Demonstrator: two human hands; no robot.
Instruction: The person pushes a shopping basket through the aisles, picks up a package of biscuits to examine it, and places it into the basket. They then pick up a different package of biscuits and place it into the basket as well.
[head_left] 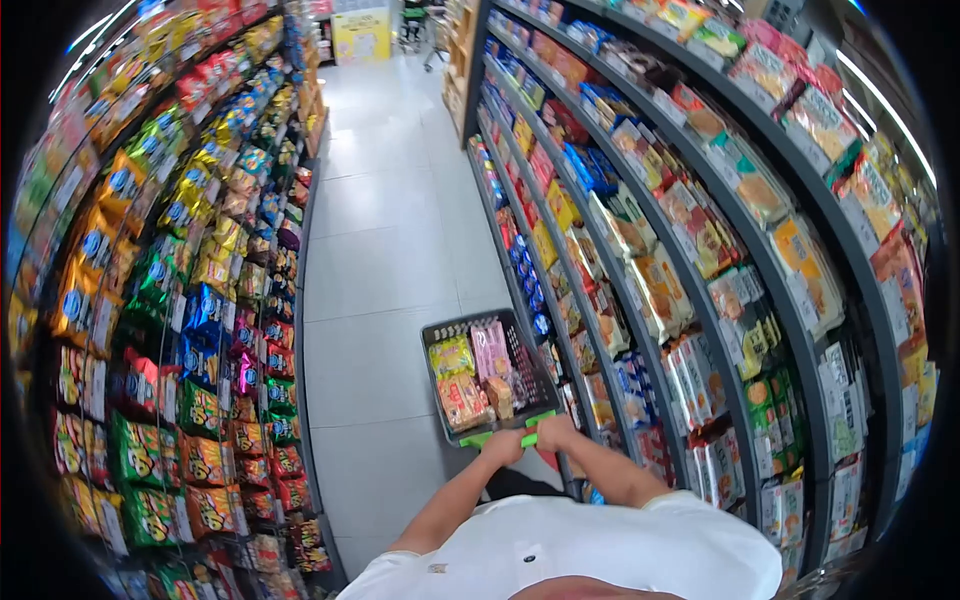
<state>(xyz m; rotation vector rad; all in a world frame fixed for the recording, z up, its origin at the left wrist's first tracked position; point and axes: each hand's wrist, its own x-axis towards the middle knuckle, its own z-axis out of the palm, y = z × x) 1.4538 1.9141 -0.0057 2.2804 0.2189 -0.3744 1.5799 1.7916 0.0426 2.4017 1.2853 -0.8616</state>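
Both my hands are closed around the green handle (477, 440) of a dark grey shopping basket (542, 398). My left hand (503, 447) grips it near the middle, and my right hand (556, 434) is close beside it on the right. Inside the basket lie a yellow-green packet (451, 355), a pink package (489, 348), a clear bag of light brown food (463, 402) and a smaller brown packet (499, 397). What supports the basket from below is hidden.
Shelves of bagged snacks (205, 408) line the left side. On the right, dark shelves hold packaged biscuits and breads (655, 285), very near the basket. Pale floor tiles (375, 255) run ahead to a yellow display (361, 36) at the aisle's end.
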